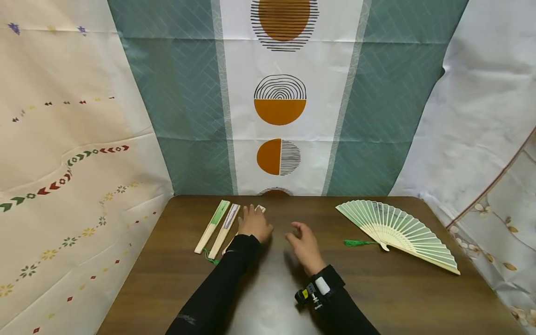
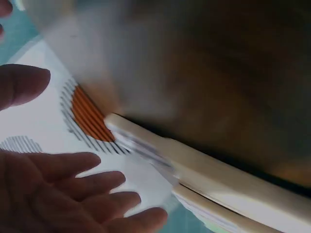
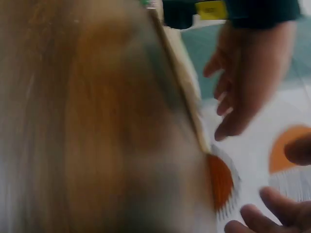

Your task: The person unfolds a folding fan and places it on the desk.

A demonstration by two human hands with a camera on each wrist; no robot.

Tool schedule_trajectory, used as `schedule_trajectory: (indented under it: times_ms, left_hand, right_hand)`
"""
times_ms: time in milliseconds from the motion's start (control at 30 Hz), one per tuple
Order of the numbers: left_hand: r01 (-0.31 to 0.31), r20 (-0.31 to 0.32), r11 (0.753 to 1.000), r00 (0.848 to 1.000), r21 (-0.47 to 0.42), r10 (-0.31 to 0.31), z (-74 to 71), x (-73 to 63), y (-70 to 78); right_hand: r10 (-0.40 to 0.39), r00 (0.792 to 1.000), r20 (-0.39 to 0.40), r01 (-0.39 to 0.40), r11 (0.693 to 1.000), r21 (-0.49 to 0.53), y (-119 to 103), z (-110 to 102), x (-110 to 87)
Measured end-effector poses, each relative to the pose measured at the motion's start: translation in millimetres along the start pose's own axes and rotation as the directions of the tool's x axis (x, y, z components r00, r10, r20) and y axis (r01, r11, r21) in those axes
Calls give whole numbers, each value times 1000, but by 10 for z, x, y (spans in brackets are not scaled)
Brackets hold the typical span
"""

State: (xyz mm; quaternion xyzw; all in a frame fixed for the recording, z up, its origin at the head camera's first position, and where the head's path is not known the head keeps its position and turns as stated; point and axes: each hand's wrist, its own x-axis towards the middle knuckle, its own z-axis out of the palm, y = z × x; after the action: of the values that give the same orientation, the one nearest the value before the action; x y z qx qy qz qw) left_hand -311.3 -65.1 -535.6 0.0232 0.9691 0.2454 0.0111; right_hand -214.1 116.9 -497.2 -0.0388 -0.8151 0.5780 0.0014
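My left hand [image 1: 254, 224] is over the rightmost folded fan [image 1: 261, 209], covering much of it. In the left wrist view its fingers [image 2: 92, 162] are spread and hold nothing; a pale folded fan [image 2: 218, 170] lies beyond the fingertips. To its left lie two more folded fans side by side, one with a green top [image 1: 212, 226] and one with a purple-grey top [image 1: 224, 231]. My right hand [image 1: 307, 246] hovers right of the left hand, fingers loosely bent and holding nothing. An unfolded pale green fan [image 1: 402, 232] lies at the right of the table.
A green tassel [image 1: 359, 242] trails left from the unfolded fan, and another green tassel [image 1: 212, 259] lies below the folded ones. The brown table [image 1: 167, 279] ends at a patterned cloth backdrop [image 1: 280, 158]. A small camera [image 1: 307, 294] is strapped to the right wrist.
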Motion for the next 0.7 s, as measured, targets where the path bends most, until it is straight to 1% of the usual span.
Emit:
schedule_trajectory:
  times_ms: [67,100,133,200,267,333,367,433,500,567,633,700]
  left_hand:
    - [1,36,997,999,72,-3,55,-69,-35]
    - [-8,51,994,999,107,3,88,-92,-52]
    - [-27,58,991,998,132,20,136,-104,-84]
    - [-73,46,979,997,190,65,249,-95,-170]
    - [-115,1,965,993,235,118,328,-67,-266]
    - [-164,-70,950,979,266,189,382,-35,-370]
    - [-175,-107,946,972,272,211,399,-34,-415]
    - [-180,-160,945,960,273,229,404,-55,-477]
    - [-181,-187,948,954,261,234,389,-78,-516]
    - [-160,-185,955,960,249,209,372,-97,-546]
    - [-148,-163,960,968,236,190,349,-82,-582]
    - [-142,-131,965,976,221,174,317,-71,-612]
  right_hand:
    - [-8,996,85,14,998,-68,32,118,10]
    - [-9,993,120,21,995,-97,46,153,6]
    - [-28,989,147,49,989,-137,110,185,18]
    - [-36,983,182,66,984,-163,161,216,4]
    - [-47,984,172,77,981,-176,255,269,24]
    - [-56,986,158,84,980,-178,409,340,81]
    - [-35,987,155,60,985,-159,411,363,80]
    - [-28,990,136,49,987,-156,516,432,138]
    - [-30,991,133,50,987,-152,587,470,190]
    - [-28,991,129,46,988,-145,586,485,206]
    - [-30,992,124,47,989,-138,620,506,239]
    - [-37,993,113,53,989,-138,599,515,227]
